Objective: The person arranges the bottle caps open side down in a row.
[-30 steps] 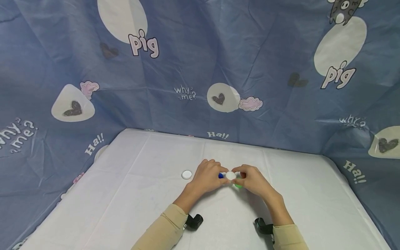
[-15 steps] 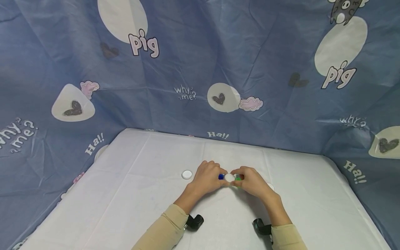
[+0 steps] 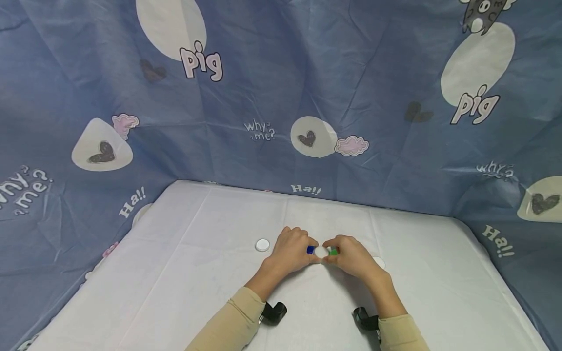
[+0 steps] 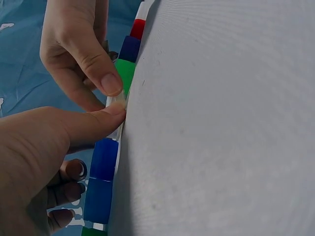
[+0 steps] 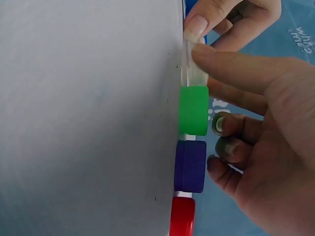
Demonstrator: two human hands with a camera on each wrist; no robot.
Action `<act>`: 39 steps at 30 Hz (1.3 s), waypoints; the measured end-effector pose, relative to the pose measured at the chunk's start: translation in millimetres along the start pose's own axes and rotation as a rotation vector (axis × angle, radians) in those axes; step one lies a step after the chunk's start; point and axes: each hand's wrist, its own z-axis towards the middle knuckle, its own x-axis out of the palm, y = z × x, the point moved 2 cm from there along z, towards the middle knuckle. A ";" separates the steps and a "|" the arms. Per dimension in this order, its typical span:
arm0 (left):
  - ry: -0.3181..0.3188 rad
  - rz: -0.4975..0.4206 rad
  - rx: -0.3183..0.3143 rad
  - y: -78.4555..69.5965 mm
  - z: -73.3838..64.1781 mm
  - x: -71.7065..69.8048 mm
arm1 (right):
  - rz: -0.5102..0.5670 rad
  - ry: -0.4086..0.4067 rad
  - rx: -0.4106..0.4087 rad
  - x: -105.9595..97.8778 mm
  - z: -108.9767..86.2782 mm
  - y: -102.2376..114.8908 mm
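Note:
A small round piece with a white top point(image 3: 322, 252) and translucent sides lies between both hands. My left hand point(image 3: 290, 249) pinches its left side with the thumb and a finger. From the other side my right hand point(image 3: 351, 254) pinches the same piece, and the thumbs nearly meet on it. Directly left of it sits a dark blue cap-like piece point(image 3: 310, 249), and to its right a green one point(image 3: 333, 251). The wrist views show a row: a second blue piece point(image 4: 98, 200) on one side, a purple piece point(image 5: 190, 166) and a red piece point(image 5: 182, 217) on the other.
A white disc with a grey rim point(image 3: 262, 245) lies left of the left hand. Another white disc point(image 3: 379, 263) shows partly behind the right wrist. White cloth point(image 3: 219, 273) covers the table, and a blue printed cloth point(image 3: 246, 87) hangs behind.
Both hands and the white-topped piece have shifted slightly toward the near edge, the piece also a little left. The right hand has moved left, and the white disc behind its wrist has come into view.

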 end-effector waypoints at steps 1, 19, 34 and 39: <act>0.001 -0.001 -0.002 0.0 -0.1 0.2 | -0.008 -0.003 0.000 0.2 -0.1 0.4; -0.018 0.000 -0.009 4.7 -1.0 -2.9 | 0.007 -0.009 -0.010 -0.6 0.6 3.7; 0.046 0.000 -0.071 21.8 -7.1 -8.3 | 0.045 0.007 -0.026 6.2 8.1 10.8; 0.043 -0.002 -0.079 26.3 -9.6 -11.3 | 0.044 0.017 -0.034 9.0 11.3 15.6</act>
